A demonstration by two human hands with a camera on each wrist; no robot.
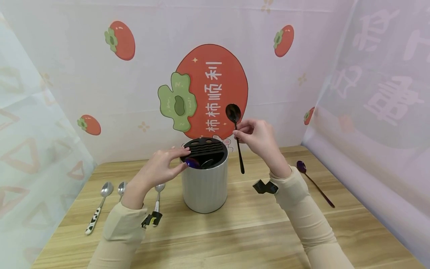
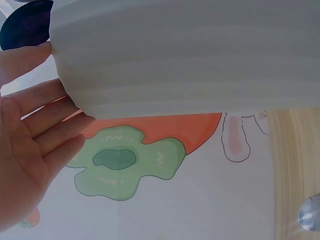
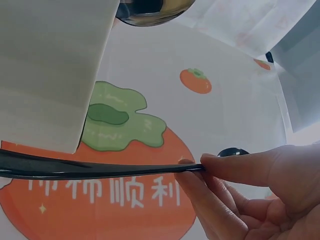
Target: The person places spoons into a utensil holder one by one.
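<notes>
A ribbed white utensil holder [image 1: 205, 192] with a black slotted lid [image 1: 205, 148] stands upright on the table. My left hand [image 1: 159, 166] steadies it, fingers fairly straight against the rim; the left wrist view shows them along the wall. Bowls of a purple-blue spoon [image 1: 192, 163] and a dark spoon [image 1: 207, 163] show in the front opening, the former right by my left thumb. To the right of the holder, my right hand [image 1: 258, 136] pinches a black spoon [image 1: 233, 113] mid-handle between thumb and fingers. It hangs in the air, bowl up, handle end down.
On the left of the table lie silver spoons: one with a cow-print handle [image 1: 97, 213], one partly behind my left arm [image 1: 121, 188], one with a white handle [image 1: 158, 198]. A purple spoon [image 1: 317, 185] lies at the right. A printed cloth backdrop [image 1: 147, 37] rises behind.
</notes>
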